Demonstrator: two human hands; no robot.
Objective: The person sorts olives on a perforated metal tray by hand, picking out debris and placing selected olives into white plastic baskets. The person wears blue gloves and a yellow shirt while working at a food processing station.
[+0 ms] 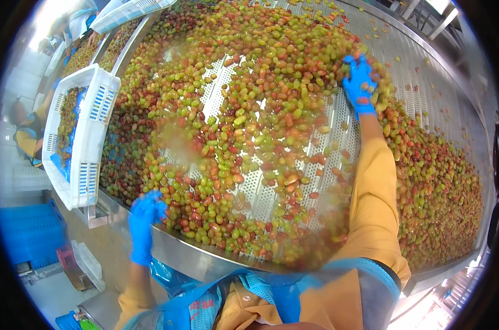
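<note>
Many loose red and green grapes (216,198) lie spread over a perforated metal sorting table (257,198). My right hand (360,84), in a blue glove, reaches far across and lies with spread fingers at the edge of a thick heap of grapes; whether it grips any cannot be told. My left hand (144,225), gloved in blue too, is at the near left rim of the table, its fingers curled beside the grapes. What is inside its fingers is hidden.
A white plastic crate (93,136) with a blue liner and small grapes stands at the table's left edge. Another white crate (129,14) is at the top left. Blue crates (30,231) are stacked on the lower left. Other people work at the far left.
</note>
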